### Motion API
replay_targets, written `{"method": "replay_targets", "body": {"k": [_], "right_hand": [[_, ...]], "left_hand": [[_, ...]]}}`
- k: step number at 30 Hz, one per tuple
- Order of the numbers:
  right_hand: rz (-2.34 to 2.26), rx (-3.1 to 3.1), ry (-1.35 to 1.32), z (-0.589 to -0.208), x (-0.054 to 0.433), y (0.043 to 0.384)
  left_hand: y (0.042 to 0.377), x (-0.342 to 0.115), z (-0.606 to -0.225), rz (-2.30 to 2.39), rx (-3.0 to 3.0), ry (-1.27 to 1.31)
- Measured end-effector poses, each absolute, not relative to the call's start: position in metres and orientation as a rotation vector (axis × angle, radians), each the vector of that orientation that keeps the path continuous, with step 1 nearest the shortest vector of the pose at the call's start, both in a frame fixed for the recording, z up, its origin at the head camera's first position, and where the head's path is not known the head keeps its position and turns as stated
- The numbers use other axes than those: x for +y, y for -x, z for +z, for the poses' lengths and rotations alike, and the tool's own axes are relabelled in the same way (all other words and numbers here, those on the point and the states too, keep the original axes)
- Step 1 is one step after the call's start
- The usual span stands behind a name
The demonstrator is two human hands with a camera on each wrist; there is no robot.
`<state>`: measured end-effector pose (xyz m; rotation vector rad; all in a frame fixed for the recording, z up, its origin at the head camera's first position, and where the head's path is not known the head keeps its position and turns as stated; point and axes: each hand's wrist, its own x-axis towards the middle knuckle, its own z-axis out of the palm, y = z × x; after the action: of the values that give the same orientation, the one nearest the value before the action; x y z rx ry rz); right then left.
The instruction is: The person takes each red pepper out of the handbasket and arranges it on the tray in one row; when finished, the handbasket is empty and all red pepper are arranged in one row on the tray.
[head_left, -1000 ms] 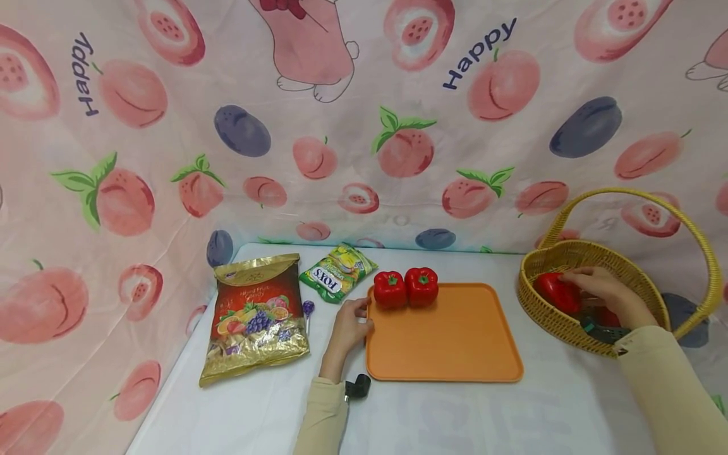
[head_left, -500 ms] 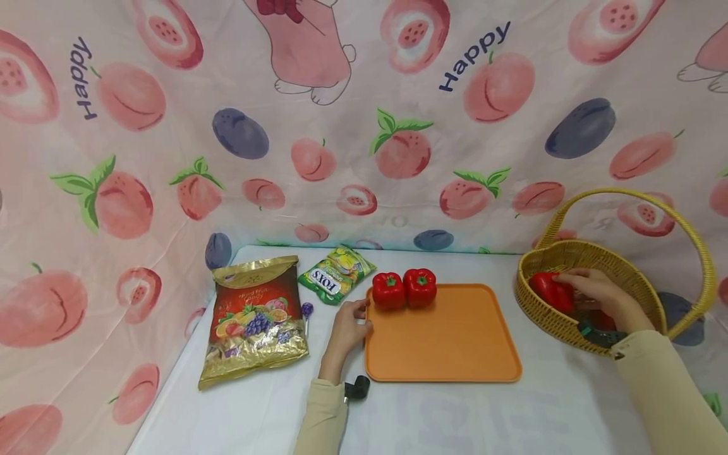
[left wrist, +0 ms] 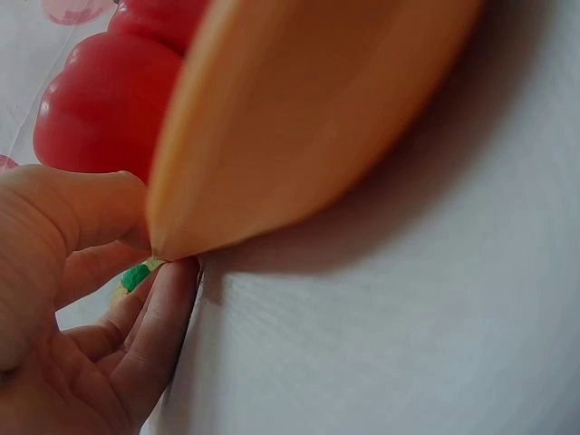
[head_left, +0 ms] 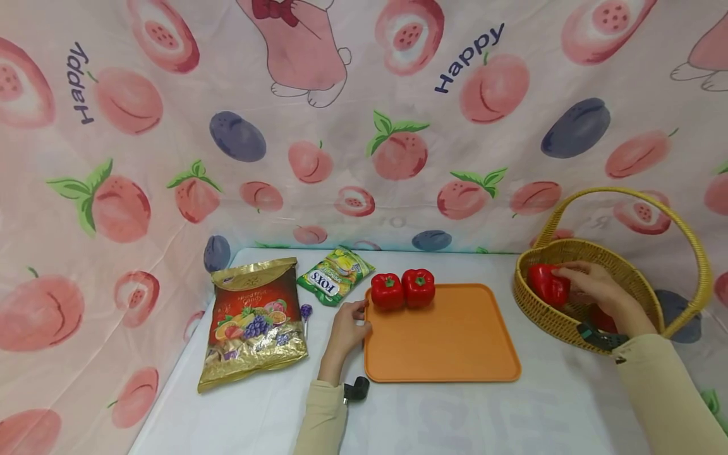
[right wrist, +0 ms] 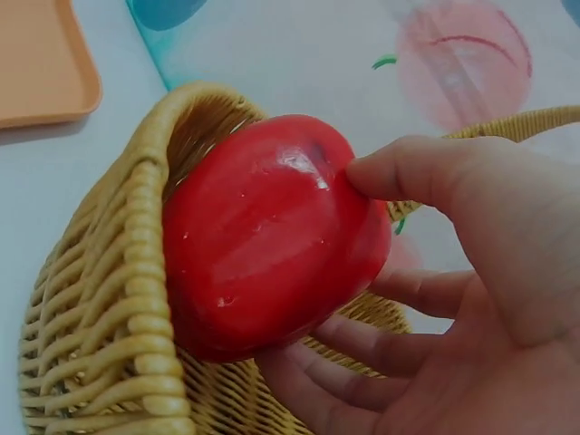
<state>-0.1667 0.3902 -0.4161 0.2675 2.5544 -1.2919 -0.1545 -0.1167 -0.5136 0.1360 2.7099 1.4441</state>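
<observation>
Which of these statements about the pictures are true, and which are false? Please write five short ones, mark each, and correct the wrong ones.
1. Two red peppers stand on the orange tray. True.
2. The right hand grips another red pepper at the wicker basket. True.
3. The left hand holds the lollipop. False: the left hand touches the left edge of the orange tray, and the lollipop lies on the white table.
4. The green packet lies on the orange tray. False: it lies on the white table.
5. The large candy bag lies to the left of the lollipop. True.
</observation>
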Motion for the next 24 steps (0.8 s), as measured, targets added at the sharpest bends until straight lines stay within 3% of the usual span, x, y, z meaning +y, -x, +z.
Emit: {"method": "replay_targets", "body": {"k": [24], "right_hand": [[-1.83, 2.555, -0.224, -0.395, 0.373, 0.155]], "left_hand": [[0.155, -0.116, -0.514, 1.436, 2.703, -0.106]]}}
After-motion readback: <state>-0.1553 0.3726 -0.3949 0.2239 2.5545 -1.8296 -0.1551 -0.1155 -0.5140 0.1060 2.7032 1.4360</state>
